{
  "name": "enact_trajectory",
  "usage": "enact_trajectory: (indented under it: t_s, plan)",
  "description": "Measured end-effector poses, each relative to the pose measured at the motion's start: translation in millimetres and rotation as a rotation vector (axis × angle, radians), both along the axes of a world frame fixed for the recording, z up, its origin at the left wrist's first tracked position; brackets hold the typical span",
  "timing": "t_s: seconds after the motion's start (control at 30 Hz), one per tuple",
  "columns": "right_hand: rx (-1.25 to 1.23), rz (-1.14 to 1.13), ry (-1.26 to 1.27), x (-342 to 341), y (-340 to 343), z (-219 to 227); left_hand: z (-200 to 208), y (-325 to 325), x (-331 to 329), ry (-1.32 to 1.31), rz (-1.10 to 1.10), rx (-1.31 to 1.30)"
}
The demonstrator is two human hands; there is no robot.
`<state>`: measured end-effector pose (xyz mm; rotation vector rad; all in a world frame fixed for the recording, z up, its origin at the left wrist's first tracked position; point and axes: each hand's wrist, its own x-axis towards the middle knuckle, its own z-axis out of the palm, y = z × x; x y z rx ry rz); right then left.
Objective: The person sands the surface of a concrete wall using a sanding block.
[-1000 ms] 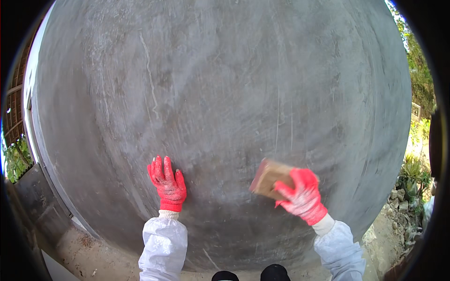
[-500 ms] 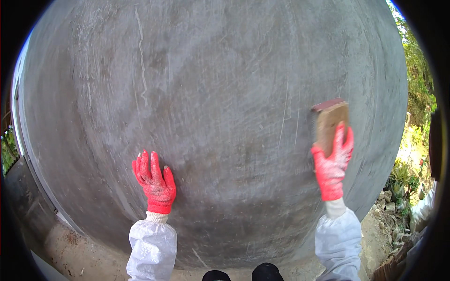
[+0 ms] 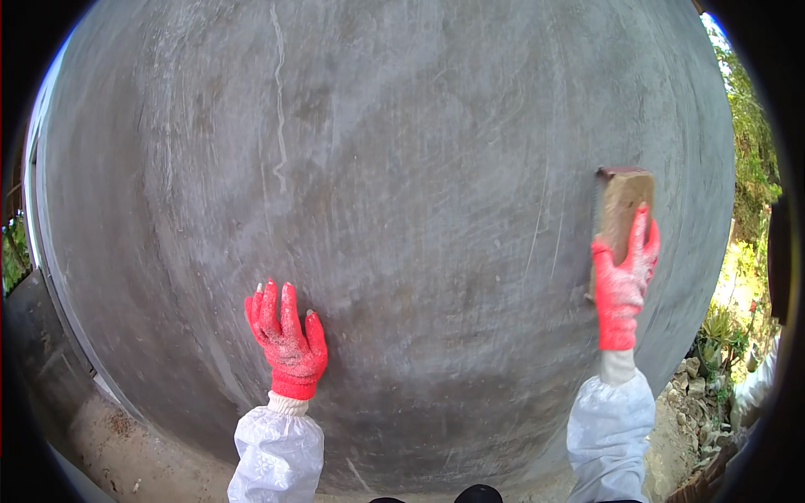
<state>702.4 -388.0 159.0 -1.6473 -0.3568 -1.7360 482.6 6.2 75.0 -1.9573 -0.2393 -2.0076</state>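
A broad grey plastered wall [image 3: 419,210] fills the view before me, with scuffs and pale scratches on it. My right hand [image 3: 622,289], in a red-coated glove dusted with white, grips a sanding block [image 3: 625,205] against the wall on the right. The block is wooden and long, with a dark reddish strip along its top edge; its wall-side face is hidden. On the lower left, my left hand [image 3: 289,344], in a matching glove, rests on the wall with its fingers spread, holding nothing. White sleeves cover both forearms.
Dusty ground [image 3: 159,448] runs along the wall's foot, where my dark shoes [image 3: 478,495] show at the lower edge. Rubble stones [image 3: 689,390] and green plants [image 3: 723,327] lie beyond the wall's right edge. A dark grey panel [image 3: 50,335] stands at the left.
The whole view has shifted, so the wall's marks sit farther right. My right hand and the block have moved slightly up, and less of the block's reddish top shows. My left hand keeps its place.
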Motion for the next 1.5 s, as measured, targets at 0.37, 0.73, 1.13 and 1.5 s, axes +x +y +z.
enact_trajectory:
  t_s: [0.37, 0.73, 1.13, 1.5]
  plan:
    - [-0.233, 0.087, 0.001, -28.3, 18.9, -42.8, 3.6, 0.3, -2.0, -0.003, 0.013, 0.039]
    - [-0.948, 0.396, -0.254, -71.4, 95.2, -114.1, -1.7, 2.1, 9.8, -0.002, -0.012, 0.011]
    - [-0.102, 0.042, 0.081, -0.7, -0.5, -50.6, -0.4, 6.7, -1.8, 0.0, 0.075, 0.044]
    - [0.316, 0.141, 0.228, 98.7, -140.6, -30.0, 1.6, -4.5, 10.5, 0.01, 0.034, 0.036]
